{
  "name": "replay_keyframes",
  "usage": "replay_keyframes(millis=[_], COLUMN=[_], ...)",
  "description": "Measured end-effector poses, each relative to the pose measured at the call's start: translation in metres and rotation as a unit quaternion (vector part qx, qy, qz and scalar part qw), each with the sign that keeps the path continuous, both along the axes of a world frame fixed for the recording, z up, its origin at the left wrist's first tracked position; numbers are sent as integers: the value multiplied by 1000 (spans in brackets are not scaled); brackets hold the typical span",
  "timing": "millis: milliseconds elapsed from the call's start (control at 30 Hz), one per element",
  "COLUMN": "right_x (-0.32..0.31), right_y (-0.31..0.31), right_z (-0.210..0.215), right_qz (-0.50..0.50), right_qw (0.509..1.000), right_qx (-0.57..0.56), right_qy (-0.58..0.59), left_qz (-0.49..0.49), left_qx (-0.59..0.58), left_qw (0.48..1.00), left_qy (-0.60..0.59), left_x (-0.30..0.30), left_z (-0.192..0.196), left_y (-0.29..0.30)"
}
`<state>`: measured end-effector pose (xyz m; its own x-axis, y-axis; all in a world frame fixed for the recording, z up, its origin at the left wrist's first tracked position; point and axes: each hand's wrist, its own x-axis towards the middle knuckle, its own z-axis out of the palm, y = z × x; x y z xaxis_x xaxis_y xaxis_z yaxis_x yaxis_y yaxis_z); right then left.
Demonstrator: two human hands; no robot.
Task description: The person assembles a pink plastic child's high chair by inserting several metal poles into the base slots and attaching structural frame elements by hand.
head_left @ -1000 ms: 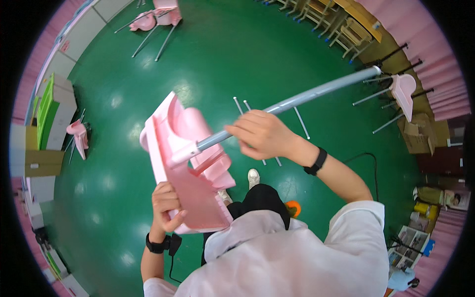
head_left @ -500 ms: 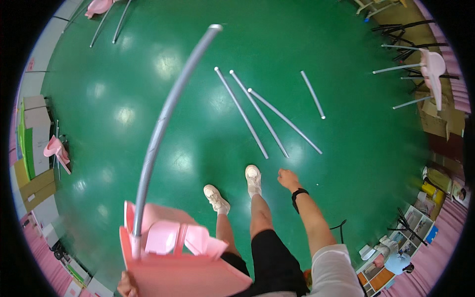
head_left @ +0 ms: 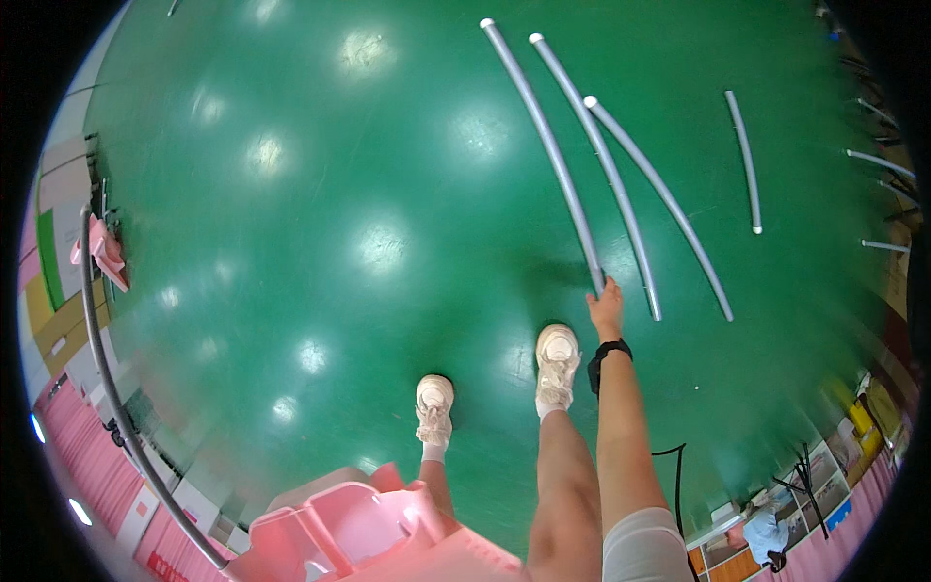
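Observation:
My right hand [head_left: 606,307] reaches down to the green floor and closes around the near end of a long grey tube [head_left: 543,145]. A black watch sits on that wrist. Two more long grey tubes [head_left: 601,165] [head_left: 659,199] lie just to the right of it, side by side. At the bottom edge a pink plastic seat shell [head_left: 359,529] is close under the camera. A grey tube [head_left: 97,339] fixed to the shell curves up along the left rim. My left hand is hidden below the picture.
My white shoes [head_left: 434,403] [head_left: 558,361] stand on the green floor [head_left: 320,194]. A shorter grey tube [head_left: 745,160] and more tubes [head_left: 887,245] lie at the right. A pink chair [head_left: 102,247] and stacked boards stand at the left wall. Shelves line the lower right.
I have bent further down. My right hand went from hanging above the floor to the end of the leftmost grey tube. The pink seat and its tube swung left and lower.

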<state>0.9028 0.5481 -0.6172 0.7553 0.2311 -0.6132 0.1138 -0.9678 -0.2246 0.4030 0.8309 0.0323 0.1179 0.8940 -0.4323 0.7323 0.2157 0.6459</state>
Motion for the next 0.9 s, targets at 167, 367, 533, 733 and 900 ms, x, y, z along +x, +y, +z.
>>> replay_keyframes(millis=[167, 367, 533, 733, 900], right_x=[-3, -26, -33, -14, 2], right_y=[0, -5, 19, 95, 135], right_z=[-28, -6, 114, 292, 430], right_qz=[49, 44, -200, -302, -341], right_qw=[996, 993, 877, 827, 776], right_qx=[-81, 86, 264, 261, 261], right_qy=[-5, 72, 348, 396, 461], left_qz=[27, 52, 68, 96, 152], left_qx=[-5, -7, 0, 29, 4], left_qw=[1000, 999, 996, 984, 979], left_qy=[12, 3, -49, -149, -133], left_x=[-13, -25, -36, -61, -24], left_z=[-7, 1, 12, 43, 96], left_y=[0, -5, -11, -32, -13])
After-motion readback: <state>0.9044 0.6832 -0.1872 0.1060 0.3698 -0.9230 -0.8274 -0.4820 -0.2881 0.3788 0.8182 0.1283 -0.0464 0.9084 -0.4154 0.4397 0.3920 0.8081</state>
